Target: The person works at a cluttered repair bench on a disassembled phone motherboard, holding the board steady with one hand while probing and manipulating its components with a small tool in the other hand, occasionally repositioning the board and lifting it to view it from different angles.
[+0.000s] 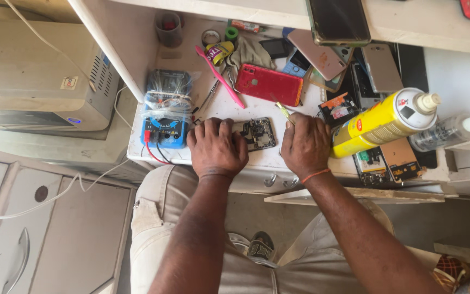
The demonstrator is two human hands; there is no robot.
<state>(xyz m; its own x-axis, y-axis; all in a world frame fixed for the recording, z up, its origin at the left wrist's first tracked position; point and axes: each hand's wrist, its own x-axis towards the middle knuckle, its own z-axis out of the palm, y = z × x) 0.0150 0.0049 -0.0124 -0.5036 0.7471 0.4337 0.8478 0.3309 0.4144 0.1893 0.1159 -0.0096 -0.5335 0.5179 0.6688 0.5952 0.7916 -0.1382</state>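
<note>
Opened phone (pixel 258 133): back cover removed, circuit board and metal parts exposed, dark and grey in colour. It lies flat on the white worktop (pixel 221 111) near its front edge, between the two hands, its left end under the left hand's fingers (pixel 225 126). Small tool (pixel 284 112): thin, with a yellowish handle, held slanted in the right hand (pixel 304 146), just right of the phone.
</note>
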